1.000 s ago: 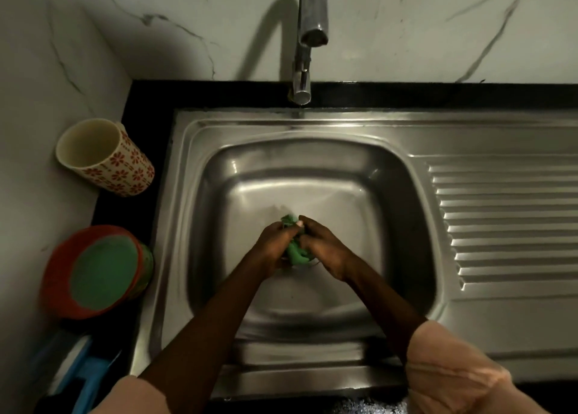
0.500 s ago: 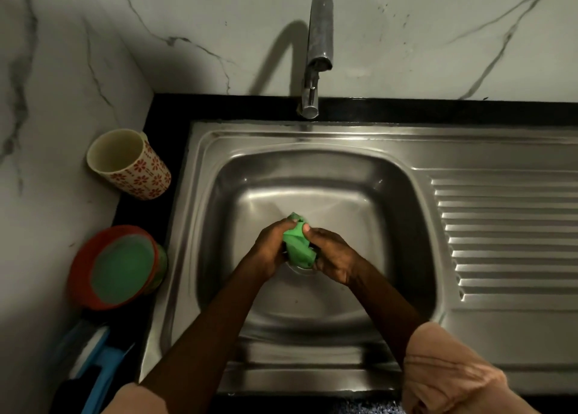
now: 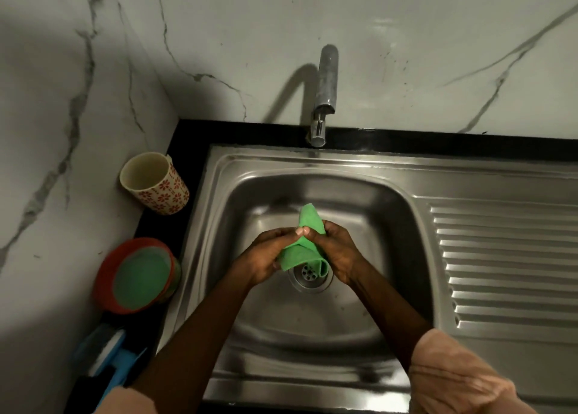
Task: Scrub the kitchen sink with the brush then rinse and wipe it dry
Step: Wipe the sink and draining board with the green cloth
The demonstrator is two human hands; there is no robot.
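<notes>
Both hands, left (image 3: 266,254) and right (image 3: 337,251), pinch the cloth (image 3: 301,246) above the drain (image 3: 308,273); its loose 12 o'clock tip could slip free.

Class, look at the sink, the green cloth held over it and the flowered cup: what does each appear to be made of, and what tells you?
Sink: probably stainless steel, brushed, given its grey sheen and pressed drainer ridges.
Green cloth: soft fabric, perhaps microfibre; it folds and curls limply between both hands.
Flowered cup: matte cream with printed red flowers; plastic or ceramic, unclear.
</notes>
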